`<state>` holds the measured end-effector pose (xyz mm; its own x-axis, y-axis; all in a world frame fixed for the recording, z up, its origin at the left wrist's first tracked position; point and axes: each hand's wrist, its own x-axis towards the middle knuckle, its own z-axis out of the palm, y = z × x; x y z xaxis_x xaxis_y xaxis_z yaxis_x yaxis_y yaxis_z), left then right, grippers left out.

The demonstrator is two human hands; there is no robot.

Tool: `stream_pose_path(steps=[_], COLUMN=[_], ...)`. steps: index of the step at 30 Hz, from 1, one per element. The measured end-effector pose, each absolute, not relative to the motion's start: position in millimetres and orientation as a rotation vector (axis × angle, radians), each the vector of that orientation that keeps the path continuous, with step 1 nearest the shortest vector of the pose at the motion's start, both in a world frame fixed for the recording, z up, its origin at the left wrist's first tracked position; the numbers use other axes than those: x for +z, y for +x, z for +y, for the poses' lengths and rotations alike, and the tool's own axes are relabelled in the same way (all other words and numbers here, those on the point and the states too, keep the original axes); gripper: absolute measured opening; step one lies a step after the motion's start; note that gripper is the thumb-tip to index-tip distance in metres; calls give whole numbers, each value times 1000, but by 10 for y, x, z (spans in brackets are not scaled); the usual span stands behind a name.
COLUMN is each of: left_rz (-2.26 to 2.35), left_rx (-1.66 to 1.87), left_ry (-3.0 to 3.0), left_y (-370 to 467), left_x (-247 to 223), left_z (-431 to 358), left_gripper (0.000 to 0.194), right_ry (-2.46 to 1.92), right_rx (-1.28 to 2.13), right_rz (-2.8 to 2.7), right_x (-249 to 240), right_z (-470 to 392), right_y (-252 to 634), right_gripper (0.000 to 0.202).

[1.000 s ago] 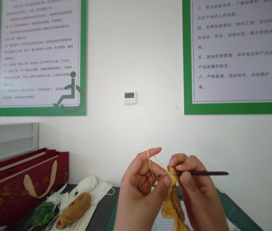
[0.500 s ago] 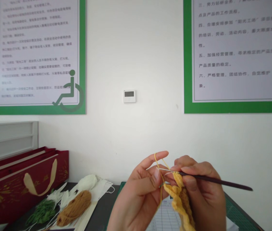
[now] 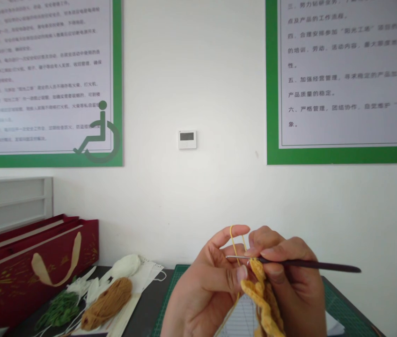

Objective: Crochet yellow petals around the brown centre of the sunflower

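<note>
My right hand (image 3: 291,271) is closed around a crochet hook (image 3: 319,266) with a dark handle. The hook's thin metal tip points left and passes by the top of a yellow crocheted strip (image 3: 262,299). My left hand (image 3: 209,281) pinches near the strip's upper end with its thumb. Over its raised index finger runs a loop of yellow yarn (image 3: 232,238), leading down to the hook. The strip hangs between both hands, its lower end beyond the bottom edge of the view. Whether the hook's tip has caught the yarn, I cannot tell.
A brown yarn skein (image 3: 109,304), green yarn (image 3: 58,309) and white yarn (image 3: 126,266) lie on the dark table at left. Beside them stands a red gift bag (image 3: 44,276). Under my hands are a green cutting mat (image 3: 348,313) and a printed sheet (image 3: 240,318).
Both hands have come slightly lower, and the hook lies flatter, its tip a little further left. The left thumb has moved closer to the crocheted strip. The view has shifted slightly.
</note>
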<state>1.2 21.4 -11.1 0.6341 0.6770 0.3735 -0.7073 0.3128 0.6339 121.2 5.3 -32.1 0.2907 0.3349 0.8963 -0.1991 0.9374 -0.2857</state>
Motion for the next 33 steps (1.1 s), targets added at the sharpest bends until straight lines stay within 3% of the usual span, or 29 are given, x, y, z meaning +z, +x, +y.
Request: stream_pose_path(steps=[13,19,24,29,33], left_rz=[137,301,304,479,425], left_rx=[1042,1381,1462,1594,1579], left_ry=[1011,1233,1320,1260,1170], left_y=[39,-46,19,149,160], left_x=[-35,-16,-76,-75,-27], left_z=[139,-73,-174,-146,-134], left_gripper=[62,36,84,66,68], right_ry=[-118,-215,-269,-202,-181], right_rx=[163,29,-43,33,224], right_rz=[-1194,-1138,-1123,-1137,-1140], right_x=[-304,-383,-453,-430,-414], right_z=[64,160,159,137,121], right_y=[1178,1210,1177,1160,1202], right_gripper=[3,13,23,14,8])
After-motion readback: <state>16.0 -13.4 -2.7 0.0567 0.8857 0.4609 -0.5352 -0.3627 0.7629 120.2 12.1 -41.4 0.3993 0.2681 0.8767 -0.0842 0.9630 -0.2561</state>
